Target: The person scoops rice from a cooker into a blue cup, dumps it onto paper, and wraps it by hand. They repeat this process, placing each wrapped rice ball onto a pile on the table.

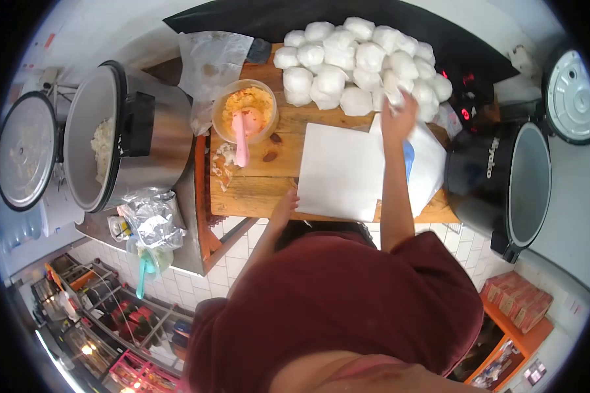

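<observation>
My right hand (pixel 400 119) reaches to the front of a pile of white wrapped bundles (pixel 331 78). Its fingers are closed around one small white bundle (pixel 394 95), partly hidden by the hand. Below that forearm, a blue object (pixel 408 157) shows on white sheets. A stack of white paper sheets (pixel 339 171) lies flat on the wooden table (pixel 262 190). My left hand (pixel 286 205) is at the table's front edge, beside the left edge of the sheets, fingers loosely apart and holding nothing visible.
A tub of orange-yellow food (pixel 267 131) holds a pink spoon (pixel 241 141). Left stands an open cooker (pixel 160 131) with white rice (pixel 103 149); right, another open black cooker (pixel 472 177). Crumpled foil (pixel 152 216) and a teal spoon (pixel 141 278) are at lower left.
</observation>
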{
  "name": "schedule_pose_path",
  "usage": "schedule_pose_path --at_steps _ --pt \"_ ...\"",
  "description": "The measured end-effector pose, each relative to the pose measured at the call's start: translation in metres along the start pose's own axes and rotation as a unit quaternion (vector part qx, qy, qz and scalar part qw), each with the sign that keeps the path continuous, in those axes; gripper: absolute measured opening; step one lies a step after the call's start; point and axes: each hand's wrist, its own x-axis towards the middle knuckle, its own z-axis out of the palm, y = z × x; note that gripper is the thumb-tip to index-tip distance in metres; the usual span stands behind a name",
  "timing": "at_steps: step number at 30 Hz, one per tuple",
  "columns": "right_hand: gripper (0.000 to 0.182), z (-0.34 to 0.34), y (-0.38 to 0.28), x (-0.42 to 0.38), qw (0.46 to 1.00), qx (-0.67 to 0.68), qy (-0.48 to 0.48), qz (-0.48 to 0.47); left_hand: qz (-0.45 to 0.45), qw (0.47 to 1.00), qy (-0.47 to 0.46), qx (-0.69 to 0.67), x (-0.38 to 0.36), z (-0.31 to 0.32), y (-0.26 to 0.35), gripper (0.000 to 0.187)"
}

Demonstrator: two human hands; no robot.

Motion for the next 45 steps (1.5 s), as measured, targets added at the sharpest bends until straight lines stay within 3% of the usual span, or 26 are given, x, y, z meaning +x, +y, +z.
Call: schedule_pose_path --at_steps 3,5,7,8,9,10,11,12,14,15,16,17,18,19,21,22,24,27,29,31,32,33,35,38,42,45 --pt "0.06 -0.063 0.091 -0.07 0.967 -0.203 0.125 -0.088 0.024 0.997 0.049 -0.052 -0.02 -0.023 -0.024 0.066" --pt "0.069 -0.088 0.136 -0.108 0.955 -0.281 0.086 -0.032 -0.018 0.996 0.082 -0.028 -0.034 -0.039 -0.044 0.061" --pt "0.068 -0.092 0.186 -0.119 0.977 -0.205 -0.026 0.05 -0.005 0.995 0.093 -0.044 -0.024 -0.062 -0.096 0.059" --pt "0.061 -0.089 0.162 -0.113 0.951 -0.242 -0.072 0.181 -0.006 0.998 0.063 -0.023 -0.022 -0.066 -0.118 0.056" --pt "0.058 -0.08 0.193 -0.106 0.941 -0.306 -0.058 0.132 -0.031 0.994 0.091 0.046 -0.025 -0.072 -0.119 0.049" --pt "0.057 -0.077 0.176 -0.102 0.967 -0.24 -0.033 0.08 -0.025 0.993 0.093 0.072 -0.044 -0.082 -0.098 0.047" --pt "0.053 -0.079 0.122 -0.095 0.941 -0.337 -0.02 0.03 -0.021 0.99 0.087 0.109 -0.06 -0.097 -0.08 0.046" --pt "0.047 -0.066 0.139 -0.076 0.958 -0.258 0.047 0.119 0.04 0.987 0.138 0.067 -0.057 -0.111 -0.091 0.043" --pt "0.048 -0.057 0.08 -0.038 0.997 -0.047 0.053 0.039 0.128 0.945 0.298 0.044 -0.068 -0.141 -0.072 0.033" --pt "0.048 -0.053 0.089 -0.004 0.999 -0.012 0.019 -0.024 0.158 0.92 0.358 0.015 -0.051 -0.166 -0.09 0.033" --pt "0.05 -0.052 -0.011 -0.009 0.997 0.026 -0.064 0.029 0.263 0.862 0.402 -0.162 -0.062 -0.179 -0.063 0.036" --pt "0.05 -0.037 -0.056 -0.005 0.993 0.094 -0.067 0.013 0.274 0.813 0.496 -0.131 -0.059 -0.201 -0.052 0.047" --pt "0.049 -0.023 -0.075 0.011 0.983 0.153 -0.106 -0.005 0.265 0.789 0.524 -0.183 -0.075 -0.221 -0.023 0.066" --pt "0.049 -0.01 -0.132 0.006 0.976 0.172 -0.134 -0.028 0.268 0.792 0.52 -0.175 -0.087 -0.239 0.0 0.066" --pt "0.045 0.025 -0.203 0.007 0.963 0.162 -0.205 -0.062 0.329 0.701 0.625 -0.099 -0.105 -0.275 0.036 0.099" --pt "0.041 0.047 -0.234 0.007 0.935 0.189 -0.283 -0.103 0.331 0.71 0.614 -0.092 -0.112 -0.293 0.049 0.099" --pt "0.034 0.092 -0.325 -0.019 0.893 0.11 -0.394 -0.188 0.417 0.656 0.629 -0.001 -0.12 -0.326 0.07 0.133" --pt "0.034 0.172 -0.441 -0.085 0.813 0.024 -0.505 -0.288 0.46 0.653 0.601 0.029 -0.125 -0.347 0.097 0.147" --pt "0.034 0.23 -0.489 -0.132 0.733 -0.07 -0.551 -0.392 0.474 0.679 0.561 -0.002 -0.105 -0.35 0.084 0.152" --pt "0.039 0.293 -0.508 -0.174 0.609 -0.177 -0.615 -0.467 0.392 0.737 0.551 -0.017 -0.099 -0.345 0.068 0.162" --pt "0.037 0.318 -0.506 -0.199 0.57 -0.212 -0.616 -0.5 0.43 0.716 0.542 -0.094 -0.093 -0.341 0.063 0.142" --pt "0.034 0.339 -0.498 -0.222 0.527 -0.245 -0.616 -0.532 0.423 0.728 0.531 -0.094 -0.091 -0.34 0.049 0.142" --pt "0.037 0.37 -0.48 -0.26 0.46 -0.317 -0.619 -0.552 0.32 0.836 0.44 0.076 -0.09 -0.343 0.023 0.089" --pt "0.04 0.393 -0.461 -0.267 0.467 -0.282 -0.632 -0.55 0.336 0.877 0.332 -0.093 -0.092 -0.336 0.025 0.062" --pt "0.04 0.392 -0.462 -0.27 0.455 -0.291 -0.666 -0.515 0.366 0.861 0.352 -0.004 -0.079 -0.332 0.01 0.06" --pt "0.039 0.416 -0.455 -0.269 0.391 -0.286 -0.689 -0.539 0.374 0.856 0.356 0.013 -0.077 -0.333 0.004 0.059"
